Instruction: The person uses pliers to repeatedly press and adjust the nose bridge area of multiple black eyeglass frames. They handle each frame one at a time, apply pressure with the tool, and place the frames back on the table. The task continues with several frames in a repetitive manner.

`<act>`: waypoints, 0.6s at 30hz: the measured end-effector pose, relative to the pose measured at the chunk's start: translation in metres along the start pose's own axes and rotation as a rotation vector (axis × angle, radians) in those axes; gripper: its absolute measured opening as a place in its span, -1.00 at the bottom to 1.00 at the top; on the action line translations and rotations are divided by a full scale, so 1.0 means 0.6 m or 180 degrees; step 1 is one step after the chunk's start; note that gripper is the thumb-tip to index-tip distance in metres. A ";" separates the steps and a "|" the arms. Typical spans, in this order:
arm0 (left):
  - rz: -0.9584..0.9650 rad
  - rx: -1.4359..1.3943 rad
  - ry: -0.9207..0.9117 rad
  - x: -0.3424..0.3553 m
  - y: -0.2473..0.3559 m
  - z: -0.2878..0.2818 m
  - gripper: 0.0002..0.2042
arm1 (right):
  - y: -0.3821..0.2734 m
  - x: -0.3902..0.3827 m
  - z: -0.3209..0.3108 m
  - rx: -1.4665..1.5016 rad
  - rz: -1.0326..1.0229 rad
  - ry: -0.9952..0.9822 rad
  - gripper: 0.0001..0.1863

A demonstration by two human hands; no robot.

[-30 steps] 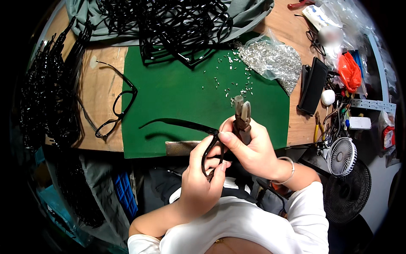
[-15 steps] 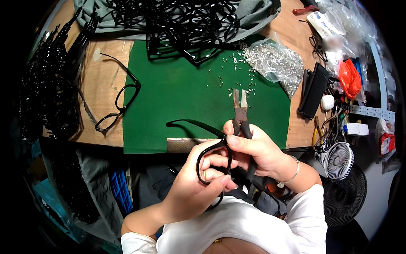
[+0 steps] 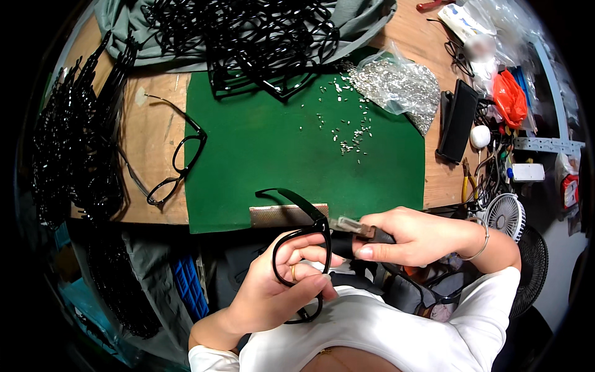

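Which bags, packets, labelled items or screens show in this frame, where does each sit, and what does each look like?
Clear plastic bag: far right of the green mat, crumpled, full of small silvery parts.
Orange-red bag: right bench edge, crumpled.
Clear packets: top right corner, pale, flat.
Black flat case: right of the mat, oblong, no lit screen.
No signs or lit screens visible.

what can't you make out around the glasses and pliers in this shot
- Head view: the metal pliers' tip meets the black plastic glasses frame at its corner; any part gripped there is too small to see.
- The pliers' handles are hidden inside the right hand.
- The frame's lower rim is covered by the left hand fingers.
- The small silver parts on the green mat are too small to identify.
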State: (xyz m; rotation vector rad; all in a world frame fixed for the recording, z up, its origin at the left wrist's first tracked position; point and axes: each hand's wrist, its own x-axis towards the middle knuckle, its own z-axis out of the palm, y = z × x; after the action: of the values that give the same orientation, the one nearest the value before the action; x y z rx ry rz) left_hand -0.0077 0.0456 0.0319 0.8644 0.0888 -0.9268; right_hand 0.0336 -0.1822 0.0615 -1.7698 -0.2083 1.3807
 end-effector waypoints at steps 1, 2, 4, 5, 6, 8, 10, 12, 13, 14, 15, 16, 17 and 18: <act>-0.0039 -0.0005 0.0017 -0.001 0.001 0.001 -0.53 | -0.005 0.002 -0.001 0.0001 -0.0049 -0.0011 -0.58; -0.0045 -0.0020 0.0002 -0.001 0.001 0.002 -0.54 | -0.007 0.003 0.000 -0.0001 -0.0099 -0.0025 -0.58; -0.0050 -0.0053 -0.0005 0.000 0.002 0.003 -0.54 | -0.008 0.005 -0.001 -0.0126 -0.0311 0.0031 -0.58; -0.0048 -0.0052 -0.0009 -0.001 0.001 0.002 -0.54 | -0.009 0.008 -0.002 -0.0192 -0.0422 0.0051 -0.59; -0.0046 -0.0052 -0.0011 -0.002 -0.001 0.001 -0.54 | -0.011 0.010 -0.004 -0.0293 -0.0454 0.0048 -0.59; -0.0048 -0.0052 -0.0013 -0.003 -0.003 0.001 -0.55 | -0.017 0.013 -0.007 -0.0490 -0.0502 0.0048 -0.60; -0.0053 -0.0045 -0.0009 -0.004 -0.003 0.001 -0.55 | -0.028 0.014 -0.005 -0.0636 -0.0266 0.0194 -0.61; -0.0103 -0.0033 0.0015 -0.002 -0.004 0.003 -0.55 | -0.033 0.013 0.002 -0.1024 -0.0057 0.0415 -0.60; -0.0123 -0.0021 0.0029 0.000 -0.004 0.004 -0.55 | -0.022 0.015 0.010 -0.1122 -0.0270 0.0741 -0.60; -0.0121 -0.0039 0.0057 0.000 -0.005 0.005 -0.55 | -0.017 0.016 0.011 -0.1169 -0.0309 0.0766 -0.60; -0.0120 -0.0057 0.0081 0.000 -0.006 0.007 -0.55 | -0.014 0.015 0.011 -0.1215 -0.0346 0.0795 -0.60; -0.0116 -0.0068 0.0104 0.001 -0.005 0.008 -0.55 | -0.012 0.015 0.011 -0.1263 -0.0388 0.0830 -0.60; -0.0085 -0.0090 0.0067 0.004 -0.004 0.009 -0.55 | -0.014 0.013 0.005 -0.1093 -0.0349 0.0673 -0.60; -0.0053 -0.0115 0.0029 0.006 -0.003 0.010 -0.55 | -0.019 0.010 -0.006 -0.0925 -0.0309 0.0517 -0.60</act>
State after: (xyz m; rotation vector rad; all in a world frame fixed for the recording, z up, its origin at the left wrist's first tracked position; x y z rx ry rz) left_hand -0.0081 0.0383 0.0334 0.8356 0.1203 -0.9343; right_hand 0.0429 -0.1731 0.0651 -2.0713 -0.4183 1.1760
